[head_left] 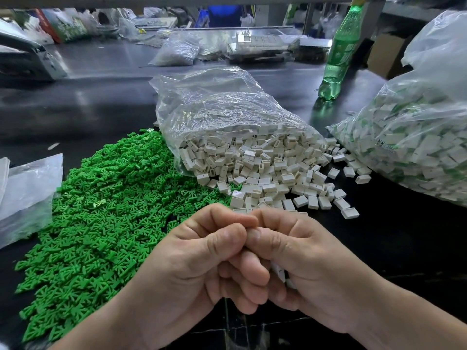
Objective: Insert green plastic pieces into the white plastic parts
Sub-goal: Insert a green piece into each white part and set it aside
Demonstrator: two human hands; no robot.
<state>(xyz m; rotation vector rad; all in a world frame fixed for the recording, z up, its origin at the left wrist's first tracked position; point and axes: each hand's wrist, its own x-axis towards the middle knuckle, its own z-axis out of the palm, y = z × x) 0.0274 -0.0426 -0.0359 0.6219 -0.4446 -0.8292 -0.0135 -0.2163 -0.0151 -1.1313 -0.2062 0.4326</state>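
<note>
Nearest, the left hand (202, 251) and right hand (305, 261) meet, fingers curled and thumbs touching. What they pinch is hidden, so its axis cannot be told. White parts (279, 271) show inside the right palm. Beyond, the clear bag (214, 109) turns its mouth toward the hands, with green pieces (101, 210) heaped left of it.

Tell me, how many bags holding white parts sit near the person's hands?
2. The open bag lies in the middle, spilling white parts; the fuller bag sits at the right edge. Bags farther back are too blurred to judge.
</note>
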